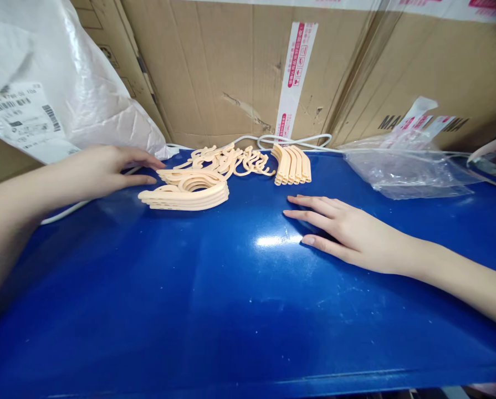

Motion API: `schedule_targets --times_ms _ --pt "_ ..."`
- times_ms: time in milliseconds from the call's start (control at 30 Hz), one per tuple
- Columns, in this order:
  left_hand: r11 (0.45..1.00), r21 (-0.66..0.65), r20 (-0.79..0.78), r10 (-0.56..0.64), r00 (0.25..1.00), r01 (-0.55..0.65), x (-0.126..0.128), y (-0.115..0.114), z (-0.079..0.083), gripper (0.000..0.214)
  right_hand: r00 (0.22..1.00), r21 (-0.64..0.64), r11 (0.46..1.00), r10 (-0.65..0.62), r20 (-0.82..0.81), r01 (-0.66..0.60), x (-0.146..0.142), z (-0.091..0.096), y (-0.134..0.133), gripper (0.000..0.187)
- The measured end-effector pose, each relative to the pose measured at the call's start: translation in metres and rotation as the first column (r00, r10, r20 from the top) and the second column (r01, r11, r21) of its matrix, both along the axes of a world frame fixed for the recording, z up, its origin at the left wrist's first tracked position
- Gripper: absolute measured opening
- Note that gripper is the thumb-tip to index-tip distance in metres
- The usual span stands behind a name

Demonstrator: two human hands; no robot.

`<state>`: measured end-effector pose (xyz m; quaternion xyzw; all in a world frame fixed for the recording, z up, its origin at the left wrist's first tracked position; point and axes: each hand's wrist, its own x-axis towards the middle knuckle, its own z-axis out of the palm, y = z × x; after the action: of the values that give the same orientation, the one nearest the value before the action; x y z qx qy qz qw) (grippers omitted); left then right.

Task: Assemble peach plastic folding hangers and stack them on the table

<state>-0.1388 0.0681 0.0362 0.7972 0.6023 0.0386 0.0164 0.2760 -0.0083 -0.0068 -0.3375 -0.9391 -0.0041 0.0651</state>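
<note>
A stack of pale peach plastic hanger bodies [187,191] lies flat on the blue table [214,288]. Behind it sits a loose heap of peach hooks [231,160], and to its right a row of curved peach pieces [292,164]. My left hand [102,172] rests at the left of the stack, fingers stretched out, fingertips just short of it and holding nothing. My right hand [343,230] lies flat on the table, palm down, fingers spread, a little below the curved pieces and apart from them.
Cardboard boxes [248,72] wall off the back of the table. A white plastic mailing bag [52,88] leans at the back left. A crumpled clear plastic bag [409,166] lies at the back right. A white cable [297,141] runs along the boxes' base.
</note>
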Motion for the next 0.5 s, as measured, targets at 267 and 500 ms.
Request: schedule_targets --times_ms 267,500 --pt "1.000 -0.011 -0.022 -0.030 0.999 0.030 -0.009 0.014 -0.018 0.071 1.000 -0.007 1.000 -0.002 -0.002 0.002 0.001 0.000 0.001 0.049" --pt "0.998 -0.003 0.022 -0.065 0.998 0.065 -0.009 0.015 -0.016 0.070 1.000 -0.002 1.000 -0.003 0.005 0.003 0.001 -0.001 0.001 0.050"
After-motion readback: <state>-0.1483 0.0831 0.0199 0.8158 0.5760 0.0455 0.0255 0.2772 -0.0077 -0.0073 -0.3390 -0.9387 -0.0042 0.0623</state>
